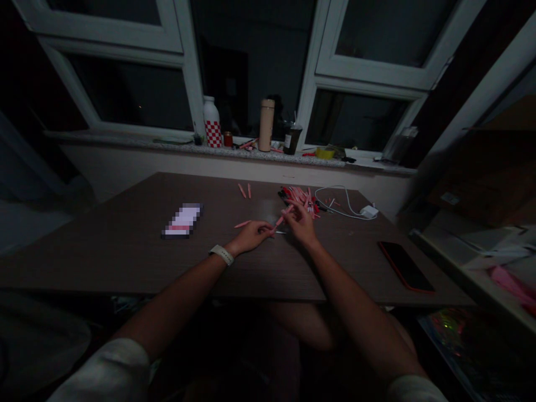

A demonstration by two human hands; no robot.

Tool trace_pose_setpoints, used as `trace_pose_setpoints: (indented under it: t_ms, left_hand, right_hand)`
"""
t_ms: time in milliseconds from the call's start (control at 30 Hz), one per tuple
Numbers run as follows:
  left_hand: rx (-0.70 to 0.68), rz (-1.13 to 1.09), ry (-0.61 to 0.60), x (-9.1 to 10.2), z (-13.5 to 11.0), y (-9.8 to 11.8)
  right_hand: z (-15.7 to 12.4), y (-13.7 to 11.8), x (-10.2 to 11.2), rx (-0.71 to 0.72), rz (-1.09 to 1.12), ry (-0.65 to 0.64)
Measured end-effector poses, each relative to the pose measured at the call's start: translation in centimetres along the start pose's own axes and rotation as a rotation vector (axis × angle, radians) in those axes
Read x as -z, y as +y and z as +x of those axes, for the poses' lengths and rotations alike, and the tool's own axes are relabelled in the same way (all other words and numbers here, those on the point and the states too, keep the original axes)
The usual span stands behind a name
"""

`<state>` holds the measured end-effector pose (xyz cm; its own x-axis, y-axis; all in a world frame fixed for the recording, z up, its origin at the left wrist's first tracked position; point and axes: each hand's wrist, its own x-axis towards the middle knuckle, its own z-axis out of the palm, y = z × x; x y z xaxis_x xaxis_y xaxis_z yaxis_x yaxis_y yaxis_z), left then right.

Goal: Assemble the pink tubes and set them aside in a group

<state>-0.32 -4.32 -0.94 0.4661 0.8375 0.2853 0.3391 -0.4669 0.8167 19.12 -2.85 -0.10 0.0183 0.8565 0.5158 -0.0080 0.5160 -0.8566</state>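
Note:
Both my hands rest near the middle of a dark wooden table (125, 245). My left hand (251, 237), a pale watch on its wrist, has its fingers pinched on a thin pen part I cannot make out. My right hand (299, 222) is closed on a pink pen (282, 217) that slants toward the left hand. Just beyond my right hand lies a pile of pink and red pens (299, 197). One loose pink pen (242, 224) lies left of my left hand, and two more pink pens (245, 191) lie farther back.
A dark phone (405, 266) lies near the table's right front edge. A white charger and cable (355, 210) sit behind the pile. A blurred-out card (183, 220) lies left. Bottles, a tumbler (266, 125) and cups stand on the windowsill. Cluttered shelving is at the right.

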Motion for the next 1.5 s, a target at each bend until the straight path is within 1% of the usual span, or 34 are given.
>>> trace_pose_setpoints:
  t_ms: [367,533,733,967,1067,1233,1500]
  left_hand:
    - [-0.002,-0.035,0.000,0.05,-0.03,0.11]
    - [0.011,-0.030,0.018,0.10,-0.03,0.21]
    - [-0.011,-0.024,0.026,0.09,0.05,0.09]
    - [0.010,-0.035,0.046,0.08,0.06,0.03]
    - [0.002,-0.046,0.043,0.07,0.08,-0.11]
    - [0.019,-0.049,0.040,0.02,0.08,-0.18]
    - [-0.009,-0.033,0.040,0.01,-0.13,0.30]
  right_hand:
    - [0.09,0.01,0.11,-0.018,-0.016,0.016]
    - [0.09,0.00,0.07,-0.022,0.016,0.025]
    - [0.10,0.06,0.06,-0.032,0.015,0.024]
    - [0.55,0.39,0.36,-0.022,0.050,0.161]
    - [0.70,0.30,0.45,-0.033,0.050,0.190]
    - [0.59,0.26,0.27,-0.079,0.072,0.144]
    - [0.13,0.25,-0.11,-0.134,0.066,0.028]
